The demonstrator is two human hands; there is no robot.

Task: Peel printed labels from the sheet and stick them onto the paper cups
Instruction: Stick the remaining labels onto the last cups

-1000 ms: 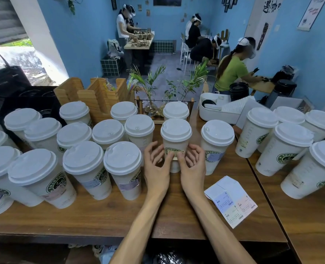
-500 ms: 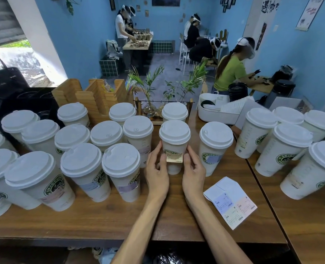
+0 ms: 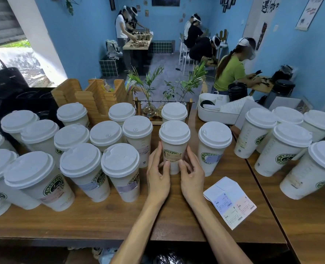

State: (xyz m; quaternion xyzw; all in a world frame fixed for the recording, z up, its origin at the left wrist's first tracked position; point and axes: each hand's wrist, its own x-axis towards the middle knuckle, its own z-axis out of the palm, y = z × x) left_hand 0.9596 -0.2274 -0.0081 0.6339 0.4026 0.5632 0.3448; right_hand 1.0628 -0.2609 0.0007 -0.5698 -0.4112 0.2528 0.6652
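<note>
1. Where counter (image 3: 104, 221) runs left: lidded cups (image 3: 77, 172), labelled, upright.
2. Left hand (image 3: 158, 177): fingers curled on centre cup (image 3: 174, 147), thumb at tan label (image 3: 172, 157).
3. Right hand (image 3: 193, 177): holding same cup opposite.
4. Label sheet (image 3: 231, 201): flat, just right.

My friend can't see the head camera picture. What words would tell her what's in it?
Two bare hands, left hand and right hand, hold a lidded paper cup on a wooden table, thumbs beside a tan label on its front. Many more lidded cups stand around it, and a label sheet lies to the right.
</note>
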